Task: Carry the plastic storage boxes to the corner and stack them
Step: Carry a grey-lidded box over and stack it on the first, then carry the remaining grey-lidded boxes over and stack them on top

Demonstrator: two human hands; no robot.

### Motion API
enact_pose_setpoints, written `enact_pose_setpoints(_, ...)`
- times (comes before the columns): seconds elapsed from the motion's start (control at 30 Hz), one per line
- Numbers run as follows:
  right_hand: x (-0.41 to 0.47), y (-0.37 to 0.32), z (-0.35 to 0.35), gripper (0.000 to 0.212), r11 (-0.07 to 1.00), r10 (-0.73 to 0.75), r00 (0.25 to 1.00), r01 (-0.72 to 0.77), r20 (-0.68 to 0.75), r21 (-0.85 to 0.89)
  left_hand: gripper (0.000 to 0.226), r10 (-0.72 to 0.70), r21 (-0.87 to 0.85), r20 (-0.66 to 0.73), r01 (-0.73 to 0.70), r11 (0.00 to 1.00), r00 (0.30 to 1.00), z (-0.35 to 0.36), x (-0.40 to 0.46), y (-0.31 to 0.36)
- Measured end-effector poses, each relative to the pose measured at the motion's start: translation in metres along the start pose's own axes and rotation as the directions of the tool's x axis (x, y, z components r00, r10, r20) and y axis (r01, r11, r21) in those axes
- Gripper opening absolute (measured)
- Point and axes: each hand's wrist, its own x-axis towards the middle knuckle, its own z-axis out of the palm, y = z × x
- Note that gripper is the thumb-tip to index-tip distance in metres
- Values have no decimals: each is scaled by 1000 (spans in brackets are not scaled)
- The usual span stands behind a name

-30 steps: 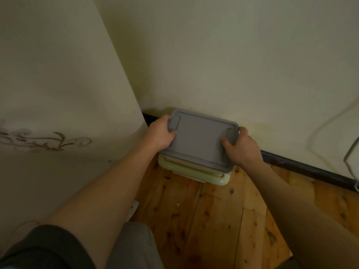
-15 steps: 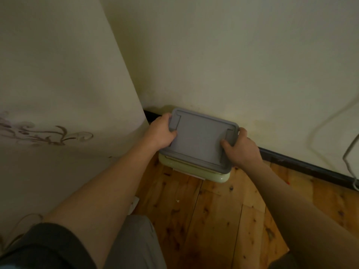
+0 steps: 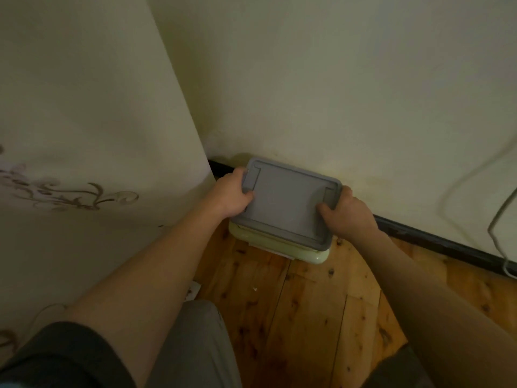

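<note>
The grey box (image 3: 288, 203) was held at both short ends: the left hand (image 3: 230, 193) was closed on its left edge, the right hand (image 3: 348, 212) on its right. It was set on the green box (image 3: 282, 246), on the floor (image 3: 307, 303) in the corner against the wall (image 3: 335, 79).

The boxes sit tight in the corner of the floor (image 3: 302, 303): the wall (image 3: 335, 93) is right behind the grey box (image 3: 288, 203), and the patterned cloth (image 3: 84, 163) crowds its left end, where the left hand (image 3: 230, 193) squeezes in. The right hand (image 3: 348, 215) has open room beside it. Bare boards in front lie free; a cable (image 3: 498, 228) hangs far right.
</note>
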Motion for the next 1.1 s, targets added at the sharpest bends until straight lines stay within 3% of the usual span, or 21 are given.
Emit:
enact_pose_setpoints(0.13,-2,-1,-12,57,997,10,999,-8,36,-77,54,-22,38,-2,22,999,1000,-9,1,7)
enact_pose_setpoints(0.43,-27,-23,-68,50,988,-33,998,40,47,-152,59,-74,70,-64,79,994,995,-53,-25,43)
enact_pose_setpoints(0.63,-67,-61,-157,64,996,-70,997,67,-42,-65,53,-52,44,-148,60,997,988,-123,-72,108)
enact_pose_setpoints(1.1,-194,-150,-366,59,983,-162,962,178,-220,53,52,-50,-222,-252,-7,975,966,-301,-190,264)
